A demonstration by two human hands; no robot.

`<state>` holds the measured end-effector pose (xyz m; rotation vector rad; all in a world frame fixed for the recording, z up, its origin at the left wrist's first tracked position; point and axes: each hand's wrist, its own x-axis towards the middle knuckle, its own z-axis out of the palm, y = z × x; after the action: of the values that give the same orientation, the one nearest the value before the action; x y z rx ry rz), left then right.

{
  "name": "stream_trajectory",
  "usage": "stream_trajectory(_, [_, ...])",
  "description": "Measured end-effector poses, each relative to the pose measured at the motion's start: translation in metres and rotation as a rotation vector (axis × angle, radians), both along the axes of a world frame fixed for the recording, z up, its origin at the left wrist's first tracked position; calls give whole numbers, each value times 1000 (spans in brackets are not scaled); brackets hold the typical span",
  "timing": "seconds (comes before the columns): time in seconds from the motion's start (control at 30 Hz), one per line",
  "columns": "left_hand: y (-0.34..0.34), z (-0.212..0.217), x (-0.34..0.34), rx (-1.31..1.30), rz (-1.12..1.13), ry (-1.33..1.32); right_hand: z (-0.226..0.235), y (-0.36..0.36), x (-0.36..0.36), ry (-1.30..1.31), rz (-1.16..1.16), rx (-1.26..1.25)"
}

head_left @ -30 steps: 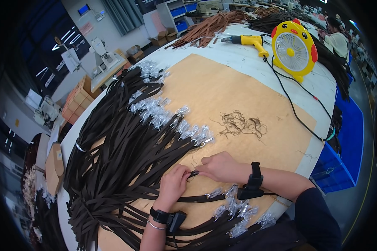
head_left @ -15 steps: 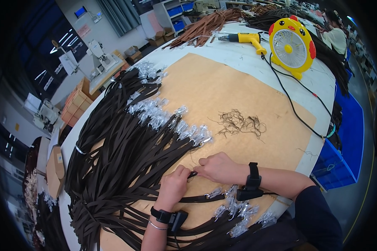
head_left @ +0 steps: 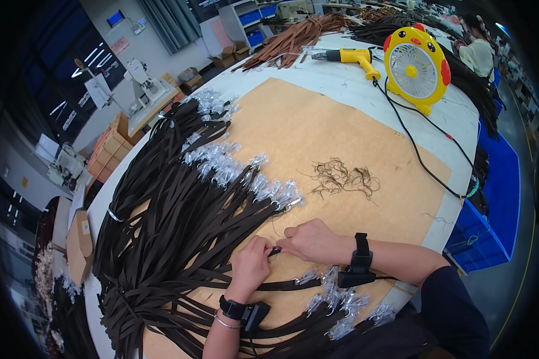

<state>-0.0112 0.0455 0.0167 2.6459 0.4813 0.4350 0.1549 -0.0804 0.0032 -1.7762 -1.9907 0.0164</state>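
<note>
Bench view, person seated at a round white table (head_left: 341, 75) topped w/ a tan board (head_left: 317, 131). Left hand (head_left: 250, 266) curled, fingertips pinched on the end of 1 dark strap (head_left: 281, 285); right hand (head_left: 308, 240) meets it fingertip to fingertip, thumb & forefinger closed on the same strap end; the contact spot sits btwn the 2 hands, near the board's lower edge; what exactly is nipped at the tip is too small to tell. Each wrist carries a black band w/ a small black unit. The held strap runs rightward under the right forearm toward a cluster of clear plastic-wrapped metal clips (head_left: 341, 311).

Left of the hands: a large fan of dark brown straps (head_left: 167, 239), overlapping, spread across the board & off its left edge; their far ends, in a row of clear-wrapped clips (head_left: 245, 173), lie diagonally up the board. Right of that row, apart from the hands: a small tangle of brown thread scraps (head_left: 344, 178). Far side of table: yellow heat gun (head_left: 348, 57); just beside it a yellow chick-shaped desk fan (head_left: 416, 67), upright; a black cord (head_left: 419, 152) trails over the board to the right rim; a heap of tan straps (head_left: 293, 39) beyond. Blue crate (head_left: 482, 233) on the floor at right.
</note>
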Motion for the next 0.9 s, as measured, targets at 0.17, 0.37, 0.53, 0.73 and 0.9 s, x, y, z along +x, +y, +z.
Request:
stream_trajectory(0.17, [-1,-4,0,-47,38,-37,1,1,2,-26,19,-2])
stream_trajectory(0.37, [-2,-7,0,-64,53,-53,-2,4,4,-34,36,-9])
stream_trajectory(0.53, [-1,-6,0,-67,56,-36,-4,5,7,25,22,-45])
stream_trajectory(0.73, [-1,-7,-2,-76,71,-39,-5,5,10,95,41,-53])
stream_trajectory(0.9, [-2,-6,-1,-76,73,-50,-3,4,13,97,47,-50])
